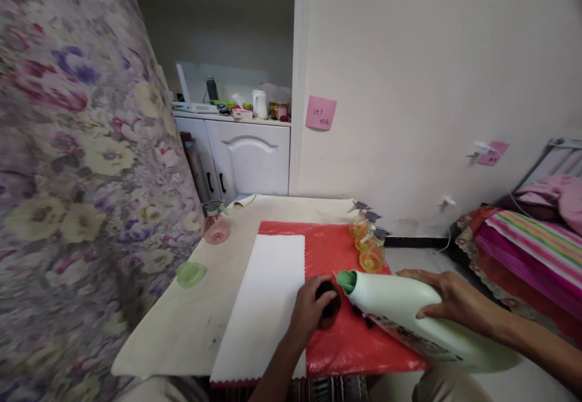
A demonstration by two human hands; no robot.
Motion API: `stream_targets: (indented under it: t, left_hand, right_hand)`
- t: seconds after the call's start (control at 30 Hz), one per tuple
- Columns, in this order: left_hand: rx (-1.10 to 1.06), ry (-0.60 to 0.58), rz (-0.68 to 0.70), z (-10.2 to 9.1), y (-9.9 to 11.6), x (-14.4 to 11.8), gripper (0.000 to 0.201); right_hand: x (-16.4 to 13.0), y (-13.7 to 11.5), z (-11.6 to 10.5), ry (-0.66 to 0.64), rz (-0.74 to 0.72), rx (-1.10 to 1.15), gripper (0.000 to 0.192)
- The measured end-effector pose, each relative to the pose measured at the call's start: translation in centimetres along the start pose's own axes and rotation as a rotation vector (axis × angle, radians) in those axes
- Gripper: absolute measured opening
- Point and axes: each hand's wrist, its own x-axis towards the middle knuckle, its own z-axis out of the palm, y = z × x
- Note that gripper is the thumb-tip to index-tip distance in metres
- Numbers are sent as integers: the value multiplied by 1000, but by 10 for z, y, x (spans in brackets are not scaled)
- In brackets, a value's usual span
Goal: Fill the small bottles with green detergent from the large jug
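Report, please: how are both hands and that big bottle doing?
Left hand on dark container. Right hand gripping pale green bottle, tilted, spout toward container. Orange spray bottles behind, not blocking.

a home: bed (531,256), floral curtain (91,165)

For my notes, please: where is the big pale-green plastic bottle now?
At lower right in the head view, the bottle tilts in the right hand, its mouth beside the dark round container in the left hand.

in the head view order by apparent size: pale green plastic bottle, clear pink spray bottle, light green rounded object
1. Pale green plastic bottle
2. Clear pink spray bottle
3. Light green rounded object
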Motion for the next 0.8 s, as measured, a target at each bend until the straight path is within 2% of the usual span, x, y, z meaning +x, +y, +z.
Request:
stream_targets:
  t: [0.63,0.8]
  left_hand:
    - [-61,-48,45,-6,-9,2,28]
    - [-71,-115,52,-11,-7,5,28]
  right_hand:
    - [16,-13,-2,-118,-18,-178,63]
    - [19,-15,-5,-158,-40,-200,67]
